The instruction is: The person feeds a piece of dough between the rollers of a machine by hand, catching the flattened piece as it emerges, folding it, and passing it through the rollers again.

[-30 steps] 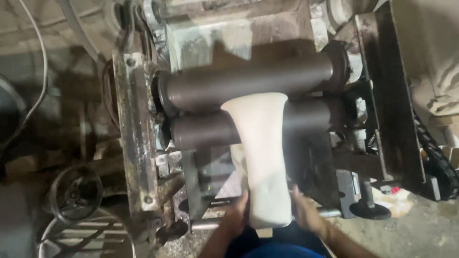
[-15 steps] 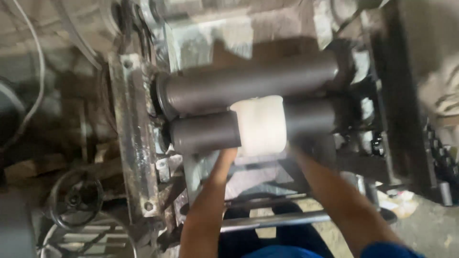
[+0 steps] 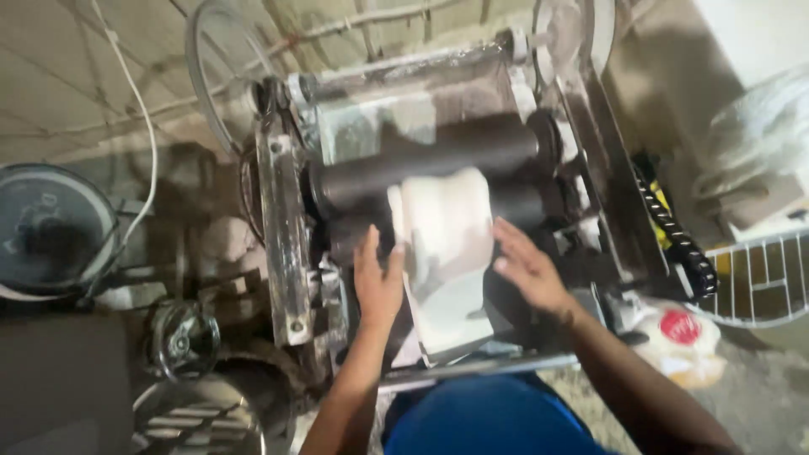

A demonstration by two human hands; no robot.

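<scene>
Feeding between the two dark rollers (image 3: 425,164), the pale sheet of dough (image 3: 444,232) now sits bunched and folded at the middle of the frame, where a second ago it hung out long toward the person and half a second ago only a short stub showed at the nip. Both hands have come up from the sheet's near end to its sides: the left hand (image 3: 377,278) lies flat and open against the left edge of the dough, fingers together, and the right hand (image 3: 524,268) is spread wide with its fingertips touching the right edge, neither one closed around anything. The lower part of the sheet rests on the slanted tray (image 3: 459,333) just below the rollers. Judged from this, the sheet appears to be guided and steadied at the rollers rather than pulled. A grey metal frame (image 3: 282,244) of the machine stands at the left, and a wheel (image 3: 181,337) lies at lower left.
</scene>
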